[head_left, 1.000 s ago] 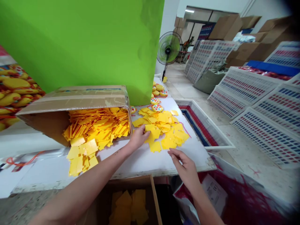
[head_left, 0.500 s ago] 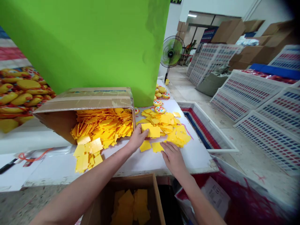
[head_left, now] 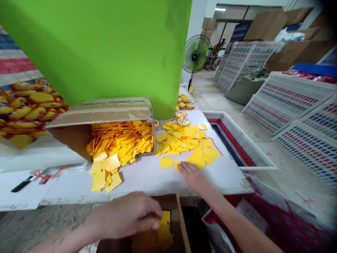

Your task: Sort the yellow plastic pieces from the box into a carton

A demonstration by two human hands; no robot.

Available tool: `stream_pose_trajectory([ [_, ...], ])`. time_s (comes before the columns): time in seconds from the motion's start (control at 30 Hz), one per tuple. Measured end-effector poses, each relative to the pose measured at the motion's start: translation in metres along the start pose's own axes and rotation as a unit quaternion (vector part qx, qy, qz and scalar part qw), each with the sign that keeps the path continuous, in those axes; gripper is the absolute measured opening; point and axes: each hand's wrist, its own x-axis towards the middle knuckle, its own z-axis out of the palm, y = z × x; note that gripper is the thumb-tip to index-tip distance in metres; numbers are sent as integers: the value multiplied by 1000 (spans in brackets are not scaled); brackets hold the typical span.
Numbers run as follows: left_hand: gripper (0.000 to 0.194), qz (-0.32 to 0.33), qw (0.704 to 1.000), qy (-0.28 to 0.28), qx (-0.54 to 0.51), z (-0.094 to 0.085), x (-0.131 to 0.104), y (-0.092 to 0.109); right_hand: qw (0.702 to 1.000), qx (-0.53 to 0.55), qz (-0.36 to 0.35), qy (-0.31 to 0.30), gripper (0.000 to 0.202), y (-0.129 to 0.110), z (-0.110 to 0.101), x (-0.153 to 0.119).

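Note:
My left hand (head_left: pixel 131 215) hangs over an open cardboard box (head_left: pixel 181 225) below the table edge. It is blurred, with a gap between thumb and fingers and no card visible in it. Thin square yellow plastic cards (head_left: pixel 165 237) lie in that box beneath the hand. On the white table, my right hand (head_left: pixel 193 175) lies flat, its fingertips touching a yellow card (head_left: pixel 177 164) and partly covering it. A single yellow card (head_left: pixel 166 162) lies to its left. Behind the hand spreads a loose heap of yellow cards (head_left: pixel 184 135).
A tipped cardboard box (head_left: pixel 118 109) spills more yellow cards onto the table. A knife (head_left: pixel 22 184) and orange cord (head_left: pixel 50 174) lie at left. Round yellow toys (head_left: pixel 183 121) sit behind the heap. A white crate (head_left: pixel 259 154) stands right of the table; a fan (head_left: pixel 196 56) stands farther back.
My left hand has moved from the card heap down and left to above the lower box. The cards it held no longer show in it. My right hand stays by the single cards.

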Motion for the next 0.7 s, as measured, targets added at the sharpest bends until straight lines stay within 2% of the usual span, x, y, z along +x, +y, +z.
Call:
stream_pose_trajectory([
  [0.07, 24, -4, 996, 84, 35, -5, 27, -7, 996, 66, 43, 43, 34, 2, 0, 2],
  [0.13, 24, -15, 974, 192, 116, -6, 60, -23, 983, 124, 104, 84, 26, 3, -1, 4],
  [0.17, 25, -21, 961, 221, 162, -3, 77, -33, 976, 139, 131, 101, 25, 3, -2, 5],
  [0.27, 36, -29, 933, 210, 291, 10, 117, -65, 953, 174, 205, 137, 28, 1, -12, 4],
  [0.3, 37, -32, 924, 201, 325, 16, 125, -74, 933, 224, 241, 147, 28, -2, -19, 3],
  [0.37, 41, -34, 906, 193, 376, 24, 133, -87, 863, 370, 309, 150, 26, -10, -35, 0],
  [0.43, 47, -25, 894, 192, 404, 26, 130, -90, 782, 509, 336, 128, 27, -22, -56, -4],
  [0.47, 49, -20, 894, 190, 405, 25, 126, -88, 757, 555, 329, 104, 28, -29, -66, -6],
  [0.53, 51, -23, 909, 187, 372, 18, 110, -78, 731, 615, 295, 42, 28, -44, -85, -11],
  [0.6, 51, -49, 936, 199, 287, 9, 86, -61, 730, 636, 247, -26, 28, -57, -99, -17],
  [0.67, 48, -79, 960, 209, 166, 1, 54, -41, 762, 611, 201, -77, 27, -67, -109, -23],
  [0.7, 45, -69, 974, 188, 105, -2, 37, -31, 783, 587, 180, -96, 26, -71, -113, -26],
])
